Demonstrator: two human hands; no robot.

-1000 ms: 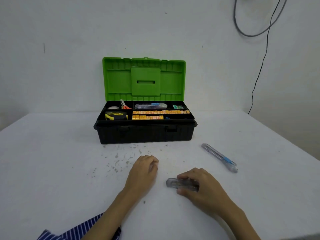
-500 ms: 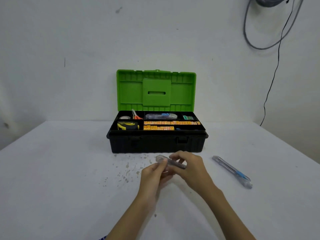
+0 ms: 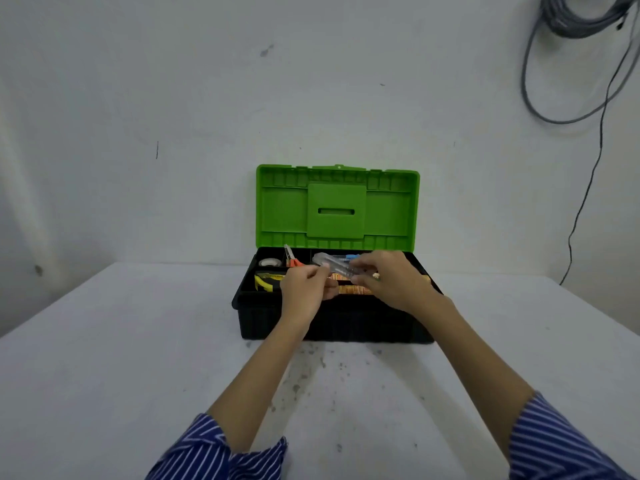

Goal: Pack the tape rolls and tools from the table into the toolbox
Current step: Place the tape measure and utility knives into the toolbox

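Both hands, left hand (image 3: 306, 289) and right hand (image 3: 391, 278), are pinching a clear utility knife (image 3: 334, 266) over the open toolbox (image 3: 332, 327); seemingly light, stiff, slick plastic, best gripped mid-body.

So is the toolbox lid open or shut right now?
Open. The green lid stands upright behind the black toolbox, so the tray with the scissors and tape roll shows.

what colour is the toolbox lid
Bright green lid, standing open above the black toolbox; head view.
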